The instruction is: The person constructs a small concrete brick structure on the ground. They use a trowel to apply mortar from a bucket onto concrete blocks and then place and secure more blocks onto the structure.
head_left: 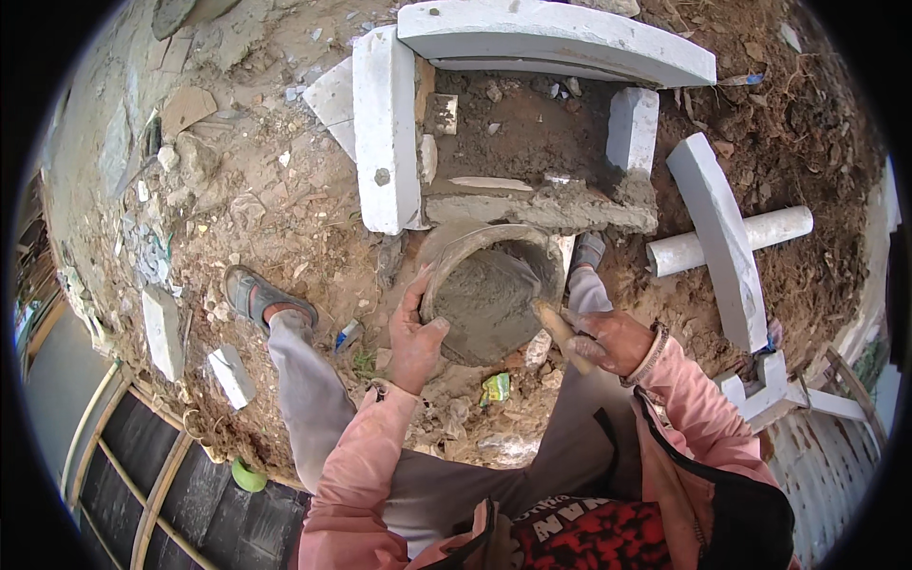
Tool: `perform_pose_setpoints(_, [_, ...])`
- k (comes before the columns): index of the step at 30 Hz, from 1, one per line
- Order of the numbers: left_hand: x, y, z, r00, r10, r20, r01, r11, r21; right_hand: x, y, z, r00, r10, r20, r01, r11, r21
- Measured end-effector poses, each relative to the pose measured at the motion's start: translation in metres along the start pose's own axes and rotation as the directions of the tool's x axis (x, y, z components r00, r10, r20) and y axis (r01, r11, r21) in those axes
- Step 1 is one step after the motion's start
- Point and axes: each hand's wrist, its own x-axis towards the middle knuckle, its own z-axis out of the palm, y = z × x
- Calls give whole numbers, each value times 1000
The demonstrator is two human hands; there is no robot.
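Between my legs, a round bucket (439,249) tilts away from me, with wet grey mortar (489,294) inside. My left hand (418,334) grips its left rim, thumb on the near side and fingers along the outer wall. In my right hand (610,340) is the wooden handle of a trowel (559,332), held at the bucket's right edge. The tool's blade cannot be made out against the mortar. Just beyond the bucket runs a low bed of wet mortar (541,211), the near side of a frame of white blocks (388,142).
A long white block (560,36) closes the frame's far side. To the right, another block (724,237) lies across a white pipe (788,226). Two small block pieces (163,332) lie at left on rubble. A dark panel with bamboo poles (157,484) is at lower left.
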Motion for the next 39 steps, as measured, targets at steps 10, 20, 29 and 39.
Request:
perform_pose_setpoints(10, [6, -53, -2, 976, -219, 11, 218, 968, -121, -14, 102, 44, 975, 221, -21, -219, 938, -267])
perform_pose_setpoints(20, [9, -30, 3, 988, -96, -122, 111, 986, 125, 14, 11, 39, 989, 145, 13, -124, 888, -443])
perform_pose_setpoints(29, [0, -24, 5, 980, 24, -196, -22, 1000, 12, 20, 1, 142, 999, -20, -34, 6, 925, -379])
perform_pose_setpoints(39, [-7, -22, -44, 961, -35, -274, 44, 999, 26, -5, 27, 37, 844, 47, 535, -484, 496, 721])
